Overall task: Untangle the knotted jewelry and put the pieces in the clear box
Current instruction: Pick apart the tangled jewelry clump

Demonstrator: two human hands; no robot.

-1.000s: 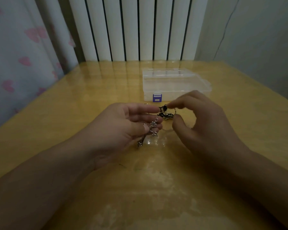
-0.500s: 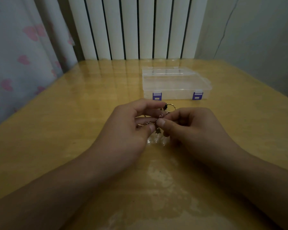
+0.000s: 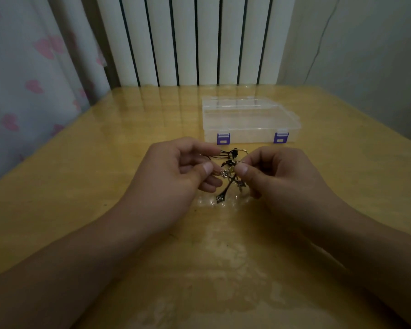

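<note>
— What are your fingers doing?

— My left hand (image 3: 176,179) has its thumb and curled fingers pinched on the knotted jewelry (image 3: 230,170), at the tangle's nine o'clock side. My right hand (image 3: 278,176) pinches the same tangle from three o'clock, thumb against curled fingers. Both hands are closed on it, knuckles toward each other.

— And the jewelry itself?

— It hangs between my fingertips, just above the table (image 3: 105,162). Black cord loops out at twelve o'clock, a bit of gold chain runs toward my right fingers, and a dark pendant dangles at six o'clock with its tip near the tabletop. I cannot tell how many pieces are knotted together.

— Where is the box?

— The clear box (image 3: 249,119) sits at twelve o'clock from my hands, near but apart, lid down, with two purple latches facing me. Beyond it stands a white radiator (image 3: 199,39), and a curtain with pink hearts (image 3: 29,86) hangs at ten o'clock.
</note>
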